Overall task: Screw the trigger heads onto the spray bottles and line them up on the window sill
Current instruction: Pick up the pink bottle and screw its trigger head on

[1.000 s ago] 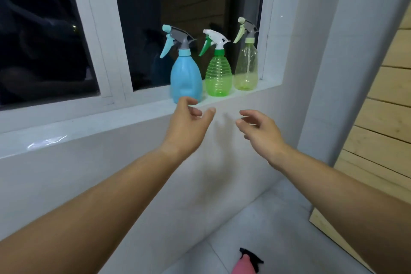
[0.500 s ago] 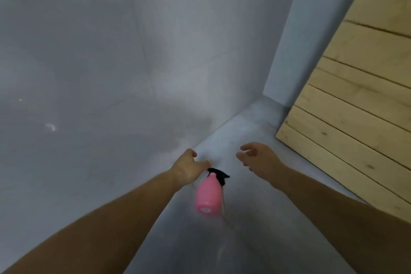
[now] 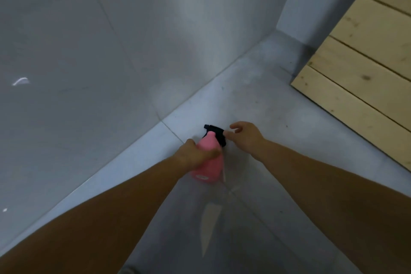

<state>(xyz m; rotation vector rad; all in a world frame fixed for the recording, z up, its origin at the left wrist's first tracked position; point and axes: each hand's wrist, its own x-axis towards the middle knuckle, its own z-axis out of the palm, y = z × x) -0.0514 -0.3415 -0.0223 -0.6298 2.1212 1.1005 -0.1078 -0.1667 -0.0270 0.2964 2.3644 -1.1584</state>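
A pink spray bottle [image 3: 209, 167] lies on the grey floor tiles, its base toward me and its black trigger head [image 3: 216, 132] pointing away. My left hand [image 3: 195, 154] is wrapped around the bottle's body. My right hand [image 3: 244, 135] is at the trigger head with fingers spread, fingertips touching or just beside it. The window sill and the other bottles are out of view.
A grey tiled wall [image 3: 100, 51] rises on the left and meets the floor just beyond the bottle. A light wooden plank panel [image 3: 364, 69] stands at the right. A white pillar [image 3: 311, 2] fills the far corner.
My view dropped from the sill with three bottles to the floor. My left hand has closed around the pink bottle and my right hand has moved in to the black trigger head.
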